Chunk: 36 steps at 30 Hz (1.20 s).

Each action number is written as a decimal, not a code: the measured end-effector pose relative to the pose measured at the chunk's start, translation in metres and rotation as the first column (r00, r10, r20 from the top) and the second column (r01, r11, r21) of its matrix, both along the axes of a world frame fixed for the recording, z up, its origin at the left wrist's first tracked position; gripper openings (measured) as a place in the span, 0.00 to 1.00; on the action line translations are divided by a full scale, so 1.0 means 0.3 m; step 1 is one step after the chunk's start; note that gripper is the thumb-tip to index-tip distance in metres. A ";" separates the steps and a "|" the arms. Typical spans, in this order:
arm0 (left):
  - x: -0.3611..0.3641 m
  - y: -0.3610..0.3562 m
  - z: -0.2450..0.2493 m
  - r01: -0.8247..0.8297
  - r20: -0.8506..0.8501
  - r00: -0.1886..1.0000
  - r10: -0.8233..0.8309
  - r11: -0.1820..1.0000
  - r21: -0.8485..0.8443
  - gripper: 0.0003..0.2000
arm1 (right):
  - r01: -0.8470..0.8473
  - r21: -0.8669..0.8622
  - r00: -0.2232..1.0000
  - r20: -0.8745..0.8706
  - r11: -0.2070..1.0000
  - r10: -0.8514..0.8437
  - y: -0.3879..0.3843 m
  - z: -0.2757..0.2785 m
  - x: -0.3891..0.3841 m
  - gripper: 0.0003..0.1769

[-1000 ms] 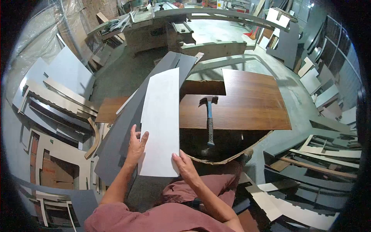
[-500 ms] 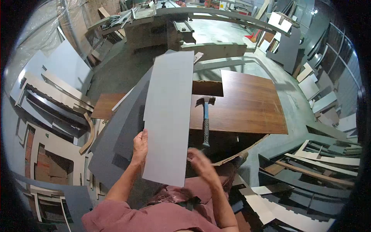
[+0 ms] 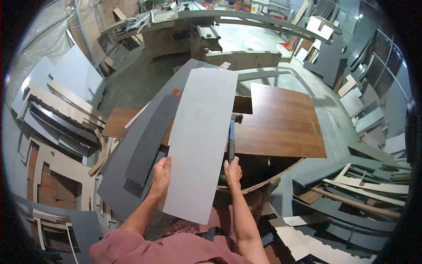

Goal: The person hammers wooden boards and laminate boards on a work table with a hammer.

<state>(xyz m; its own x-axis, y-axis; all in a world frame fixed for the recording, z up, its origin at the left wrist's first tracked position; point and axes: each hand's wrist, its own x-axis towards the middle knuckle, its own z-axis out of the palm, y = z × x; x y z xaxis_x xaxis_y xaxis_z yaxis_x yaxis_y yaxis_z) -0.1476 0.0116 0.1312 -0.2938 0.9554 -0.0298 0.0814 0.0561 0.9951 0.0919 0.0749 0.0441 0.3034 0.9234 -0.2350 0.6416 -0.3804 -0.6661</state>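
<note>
A long pale grey panel [image 3: 202, 141] stands tilted in front of me. My left hand [image 3: 161, 172] grips its left edge, with the thumb up along the side and the other fingers mostly hidden. Just off the panel's right edge, my right hand [image 3: 233, 171] is closed around the lower handle of a claw hammer [image 3: 231, 143]. The hammer has a blue and black handle, and the panel partly covers it. Behind it, a brown wood-grain board [image 3: 281, 125] lies over a dark open box-like frame [image 3: 263, 169].
Dark grey panels [image 3: 132, 136] lean just left of the pale one. A curved wooden piece [image 3: 100, 152] and cut-out boards [image 3: 55, 176] stand further left. Offcuts [image 3: 360, 185] are piled at the right. A large machine table [image 3: 246, 39] stands ahead.
The pale panel's top has swung right and lowered, covering part of the hammer. My right hand has come up to the hammer handle and closed on it.
</note>
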 end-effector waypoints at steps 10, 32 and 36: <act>0.175 -0.001 -0.081 0.196 0.056 0.980 -0.190 0.969 -0.152 0.24 | 0.366 0.205 0.633 -0.770 0.908 -0.081 -0.259 0.182 0.383 0.14; 0.562 0.026 -0.406 0.340 -0.364 0.843 -0.395 0.917 -0.209 0.22 | 0.731 0.010 0.400 -0.816 0.682 -0.417 -0.701 0.270 0.429 0.13; 0.531 0.061 -0.359 0.470 -0.425 0.721 -0.548 0.837 -0.281 0.21 | 0.687 0.018 0.443 -0.803 0.727 -0.398 -0.662 0.283 0.425 0.12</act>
